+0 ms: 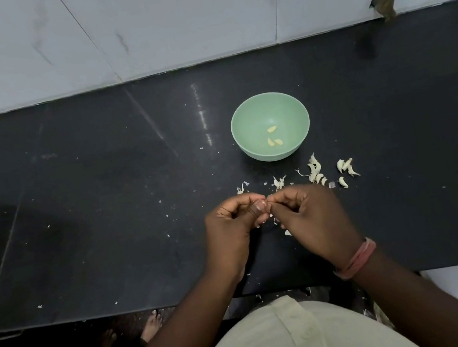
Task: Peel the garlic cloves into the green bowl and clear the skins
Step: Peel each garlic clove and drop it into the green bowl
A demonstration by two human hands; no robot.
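Green bowl (267, 105) sits upright on the black counter (101, 179), a little right of centre, and in its bottom lie three peeled cloves (273, 137), pale yellow and bare: one alone, two side by side just below it. Down at five o'clock from the bowl, a loose scatter of unpeeled cloves and skins (317, 172) spreads across the dark stone, white and curled, with a further small cluster (346, 167) off to three o'clock of that.

Both hands meet just beneath the bowl, at its six o'clock. The left hand (228, 228) has its fingers curled in, thumbnail up, pinching something tiny at the tips. The right hand (309, 214) mirrors it, fingers bunched tight against the left's, a pink band (357, 259) round the wrist. What they pinch is probably a garlic clove, though the fingers hide almost all of it.

White flecks of skin (287, 233) lie on the counter under and around the hands. Pale marble tiles (165, 17) rise at twelve o'clock behind the counter.
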